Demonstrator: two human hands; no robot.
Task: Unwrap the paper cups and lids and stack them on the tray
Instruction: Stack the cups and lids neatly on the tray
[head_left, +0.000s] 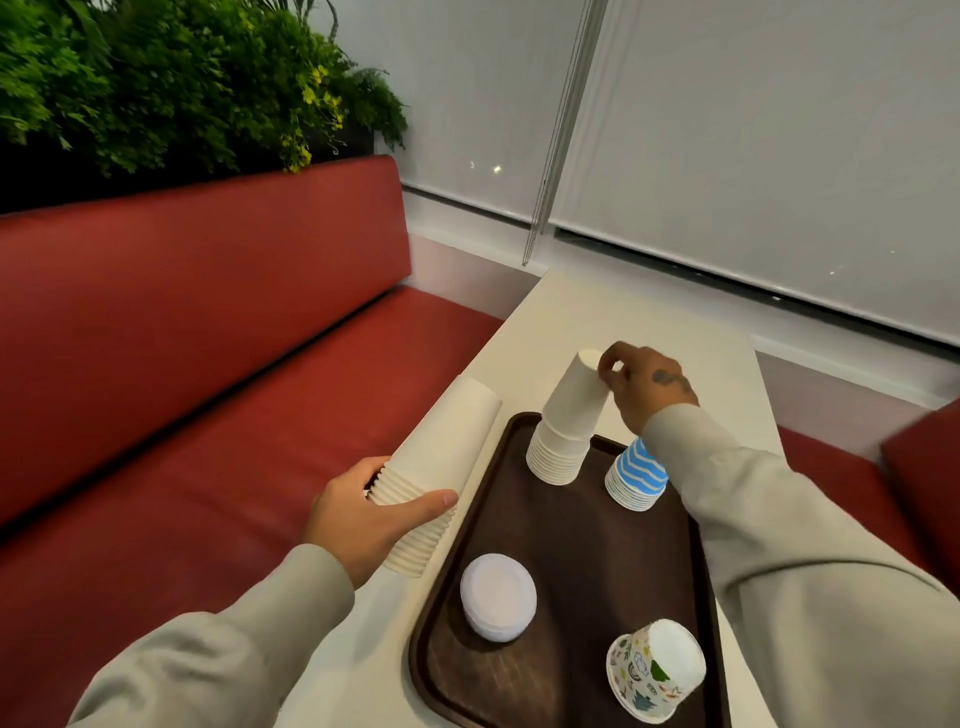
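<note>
The person's left hand (371, 512) was wrapped around a stack of plain white paper cups (434, 467), held on its side above the table's left edge, just beside the tray. The right hand (644, 387) pinched the upturned base of the top cup on a second white stack (563, 421), which stood rims down at the far left of the dark wooden tray (571, 561) and leaned a little at its top.

Close to the right of that stack stood a shorter stack of blue-and-white wavy cups (638, 475), also upside down, its far side hidden by the grey right sleeve (753, 519). Nearer the wearer, a low pile of white lids (497, 596) sat on the tray's left half, and a stack of cups printed with trees and clouds (655, 669) stood inverted in the near right corner.

The tray lay on a narrow white table (571, 322) that ran out to a wall of pale roller blinds (753, 156). A red upholstered bench (208, 338) filled the left side, with green foliage (171, 78) above its backrest.
</note>
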